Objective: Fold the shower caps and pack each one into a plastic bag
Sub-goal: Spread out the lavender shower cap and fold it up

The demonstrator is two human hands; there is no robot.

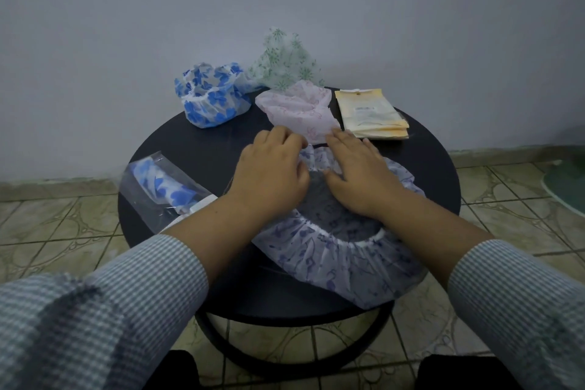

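Cap being worked: thin, crinkly translucent plastic with a purple print, the purple shower cap (pixel 335 260) lies spread open-side up on the near half of the table, its gathered white elastic rim forming a puckered ring.
Table: round, dark and matte, the table (pixel 196 149) stands on a black ring base over patterned floor tiles.
Left hand: the left hand (pixel 272 168) lies on the cap's far-left edge with knuckles up and fingers bent down onto the rim; whether it pinches the plastic I cannot tell.
Right hand: the right hand (pixel 357 171) rests palm down, fingers fairly straight and spread, pressing the far rim of the cap just beside the left hand.
Sleeves: both forearms come in from the near edge in fine blue-and-white checked cloth.
Packed piece: at near left, a clear plastic bag (pixel 164 190) holds a folded blue-flowered cap, partly under the left forearm.
Waiting caps: at far left sits a bunched blue-flowered cap (pixel 212 95); a green-sprigged cap (pixel 285 62) stands puffed against the wall; a pale pink cap (pixel 300 109) lies crumpled just beyond the fingers.
Bag stack: flat yellowish packets (pixel 370 114) lie at far right, next to the pink cap.
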